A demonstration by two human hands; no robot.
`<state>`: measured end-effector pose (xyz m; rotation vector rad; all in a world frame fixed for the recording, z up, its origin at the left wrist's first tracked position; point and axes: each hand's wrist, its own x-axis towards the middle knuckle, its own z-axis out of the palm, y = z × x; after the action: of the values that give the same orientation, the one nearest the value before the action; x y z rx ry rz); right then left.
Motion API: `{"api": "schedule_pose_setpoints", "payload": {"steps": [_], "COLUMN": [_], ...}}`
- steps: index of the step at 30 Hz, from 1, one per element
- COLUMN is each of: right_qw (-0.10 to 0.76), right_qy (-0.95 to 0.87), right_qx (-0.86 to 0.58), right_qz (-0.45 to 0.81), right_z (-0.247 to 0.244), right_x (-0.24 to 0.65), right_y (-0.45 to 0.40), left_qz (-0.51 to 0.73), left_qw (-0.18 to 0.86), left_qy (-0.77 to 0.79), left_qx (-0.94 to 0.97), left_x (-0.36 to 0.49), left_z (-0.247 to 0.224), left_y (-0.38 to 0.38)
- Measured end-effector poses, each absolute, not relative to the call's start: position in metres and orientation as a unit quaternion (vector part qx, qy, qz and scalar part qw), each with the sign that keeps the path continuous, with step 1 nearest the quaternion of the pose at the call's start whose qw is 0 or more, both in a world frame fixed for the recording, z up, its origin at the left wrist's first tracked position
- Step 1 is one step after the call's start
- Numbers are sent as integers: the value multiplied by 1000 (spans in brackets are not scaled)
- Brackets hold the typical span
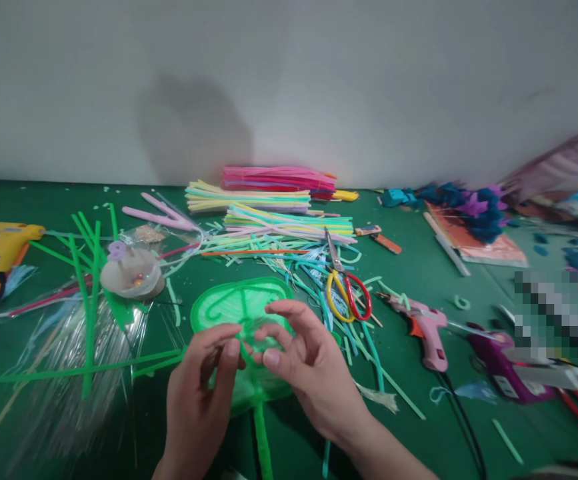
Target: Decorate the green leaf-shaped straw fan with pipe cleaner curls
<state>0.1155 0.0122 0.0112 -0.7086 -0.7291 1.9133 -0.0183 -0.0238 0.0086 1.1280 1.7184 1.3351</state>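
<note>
A green leaf-shaped fan (207, 309), edged and veined with fuzzy pipe cleaner, lies flat with its wrapped green stem (263, 440) pointing toward me. Over its middle, my left hand (207, 373) is closed, thumb and index finger pinched together. My right hand (309, 367) faces it, index finger raised and thumb close to another fingertip. Something thin and green may run between the two hands, but it is too small and blurred to make out. Scissors (341, 283) with one yellow and one red handle lie just beyond my right hand.
Bundles of pipe cleaners (279, 179) line the wall. Left are a yellow glue gun (6, 243), a tub of beads (133, 277) and long green pipe cleaners (87, 320). Right are a pink glue gun (431, 330), a purple glue gun (511, 370) and blue-purple fuzzy pieces (483, 207).
</note>
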Motion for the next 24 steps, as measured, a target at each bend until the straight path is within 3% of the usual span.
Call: {"api": "schedule_pose_setpoints", "payload": {"steps": [9, 24], "right_qw": [486, 382], "right_qy": [-334, -324], "right_qx": [-269, -381], "right_qz": [762, 777], "right_z": [14, 5], "right_x": [117, 115], "right_y": [14, 8], "left_qz": [533, 565], "left_qw": [586, 548], "left_qy": [518, 573], "left_qx": [325, 229], "left_x": [-27, -33], "left_z": [-4, 4], "left_y": [-27, -21]}}
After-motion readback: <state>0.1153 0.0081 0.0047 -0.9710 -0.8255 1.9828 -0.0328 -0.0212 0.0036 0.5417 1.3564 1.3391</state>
